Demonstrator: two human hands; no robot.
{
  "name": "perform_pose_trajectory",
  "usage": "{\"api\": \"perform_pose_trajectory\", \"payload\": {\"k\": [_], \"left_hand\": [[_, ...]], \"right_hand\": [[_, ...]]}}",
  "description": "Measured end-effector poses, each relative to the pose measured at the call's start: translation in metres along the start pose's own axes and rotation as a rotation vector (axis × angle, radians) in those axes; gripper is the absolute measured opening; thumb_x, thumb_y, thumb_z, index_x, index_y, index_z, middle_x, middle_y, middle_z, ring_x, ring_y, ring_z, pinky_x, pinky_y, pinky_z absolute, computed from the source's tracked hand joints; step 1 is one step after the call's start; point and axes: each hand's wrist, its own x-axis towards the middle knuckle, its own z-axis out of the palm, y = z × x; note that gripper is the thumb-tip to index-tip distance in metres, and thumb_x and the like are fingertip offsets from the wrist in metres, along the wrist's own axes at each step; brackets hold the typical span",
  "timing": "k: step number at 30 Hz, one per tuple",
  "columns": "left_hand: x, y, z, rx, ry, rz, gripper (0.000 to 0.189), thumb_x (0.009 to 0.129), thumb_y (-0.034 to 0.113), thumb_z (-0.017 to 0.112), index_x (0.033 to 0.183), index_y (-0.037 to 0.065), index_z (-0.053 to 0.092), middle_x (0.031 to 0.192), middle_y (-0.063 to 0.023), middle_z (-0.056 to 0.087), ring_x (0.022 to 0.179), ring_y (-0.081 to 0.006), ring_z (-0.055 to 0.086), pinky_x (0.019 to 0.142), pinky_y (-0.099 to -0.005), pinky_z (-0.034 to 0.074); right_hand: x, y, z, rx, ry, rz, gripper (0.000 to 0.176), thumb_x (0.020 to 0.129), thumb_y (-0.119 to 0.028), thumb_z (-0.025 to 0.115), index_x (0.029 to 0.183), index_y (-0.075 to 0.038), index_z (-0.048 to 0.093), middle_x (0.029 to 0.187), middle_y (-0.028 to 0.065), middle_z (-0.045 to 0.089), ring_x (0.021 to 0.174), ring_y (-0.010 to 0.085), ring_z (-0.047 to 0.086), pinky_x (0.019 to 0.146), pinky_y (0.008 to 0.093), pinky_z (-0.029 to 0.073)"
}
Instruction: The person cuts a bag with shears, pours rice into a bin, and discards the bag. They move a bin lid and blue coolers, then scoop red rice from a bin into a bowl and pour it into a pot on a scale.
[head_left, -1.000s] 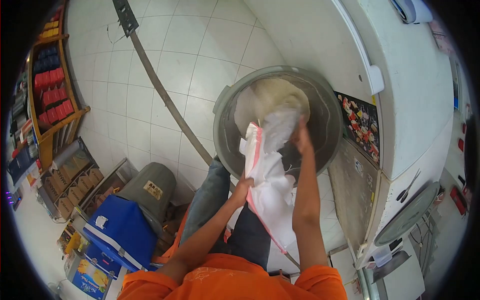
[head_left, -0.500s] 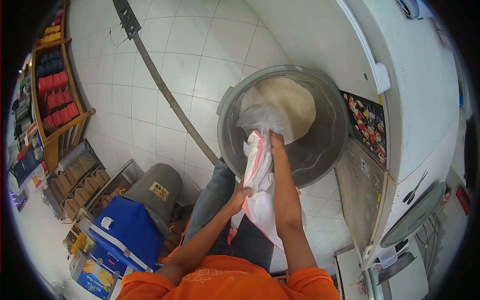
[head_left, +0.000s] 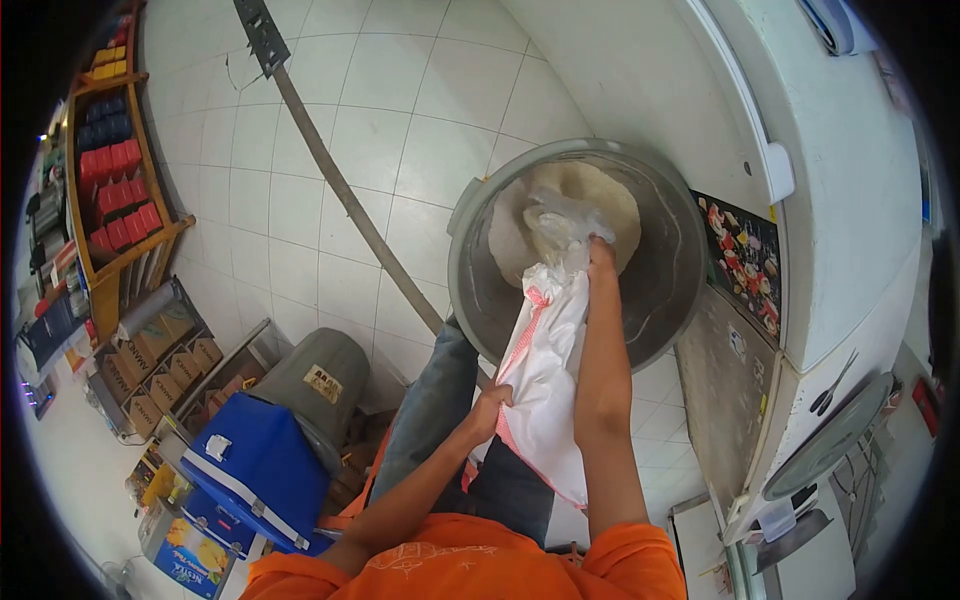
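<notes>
A white sack (head_left: 548, 400) with a pink-red edge stripe stretches between my hands, its upper end over a large grey tub (head_left: 665, 300). My left hand (head_left: 488, 412) is closed on the sack's striped left edge. Over the tub, my right hand (head_left: 601, 256) grips a clear plastic bag (head_left: 568, 222) that comes out of the sack's upper end. The bag hangs bunched above a heap of pale, fine grains (head_left: 615, 205) in the tub. What the grains are, I cannot make out. The fingertips of my right hand are partly hidden.
A long pole (head_left: 345, 195) lies across the tiled floor to the left. Nearer on that side are a blue cooler box (head_left: 255, 460), a grey bin (head_left: 325, 365) and cardboard boxes (head_left: 150, 365). A white fridge-like cabinet (head_left: 830, 200) borders the tub on the right.
My right hand has moved forward and to the right over the tub with the plastic bag. The sack is stretched longer, and more of the bag spreads over the heap.
</notes>
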Motion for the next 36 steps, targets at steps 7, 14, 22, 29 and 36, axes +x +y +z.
{"api": "perform_pose_trajectory", "payload": {"k": [7, 14, 22, 29, 36], "left_hand": [[0.017, -0.001, -0.016, 0.231, -0.084, 0.109, 0.016, 0.074, 0.011, 0.046, 0.059, 0.009, 0.047, 0.074, 0.0008, 0.044, 0.075, -0.0090, 0.044, 0.073, -0.0223, 0.037], [0.039, 0.025, -0.013, 0.510, -0.155, 0.050, 0.052, 0.078, 0.024, 0.066, 0.123, 0.002, 0.049, 0.108, -0.0129, 0.059, 0.107, -0.0191, 0.052, 0.094, -0.0319, 0.040], [0.140, 0.099, 0.029, 0.992, 0.044, 0.171, 0.085, 0.081, 0.056, 0.063, 0.128, -0.013, 0.046, 0.131, -0.0291, 0.050, 0.127, -0.0375, 0.046, 0.104, -0.0378, 0.036], [0.244, 0.069, 0.046, 1.333, 0.146, 0.349, 0.055, 0.089, 0.044, 0.055, 0.113, -0.005, 0.062, 0.119, -0.0285, 0.059, 0.115, -0.0390, 0.056, 0.095, -0.0413, 0.044], [0.262, 0.121, 0.073, 0.949, 0.404, 0.454, 0.046, 0.088, 0.029, 0.053, 0.116, -0.008, 0.059, 0.120, -0.0292, 0.058, 0.114, -0.0397, 0.055, 0.097, -0.0408, 0.043]], "right_hand": [[-0.122, -0.044, 0.008, -0.188, -0.400, 0.175, 0.084, 0.084, -0.056, 0.062, 0.137, 0.006, 0.042, 0.137, 0.0156, 0.050, 0.117, 0.0272, 0.054, 0.099, 0.0384, 0.042], [-0.147, 0.009, -0.031, -0.824, -0.735, 0.188, 0.086, 0.077, -0.032, 0.076, 0.144, 0.001, 0.033, 0.143, 0.0138, 0.044, 0.130, 0.0249, 0.043, 0.106, 0.0343, 0.035], [-0.196, -0.025, -0.032, -0.466, -0.726, -0.017, 0.091, 0.073, -0.017, 0.078, 0.147, -0.005, 0.026, 0.145, 0.0153, 0.039, 0.134, 0.0263, 0.038, 0.111, 0.0340, 0.030], [-0.221, -0.009, -0.039, -0.543, -0.537, -0.296, 0.092, 0.068, -0.014, 0.078, 0.143, -0.008, 0.026, 0.138, 0.0186, 0.046, 0.125, 0.0308, 0.047, 0.104, 0.0384, 0.038], [-0.224, 0.045, -0.089, -0.671, -0.351, -0.236, 0.072, 0.075, -0.007, 0.069, 0.138, -0.008, 0.034, 0.124, 0.0157, 0.055, 0.112, 0.0254, 0.055, 0.097, 0.0341, 0.042]]}}
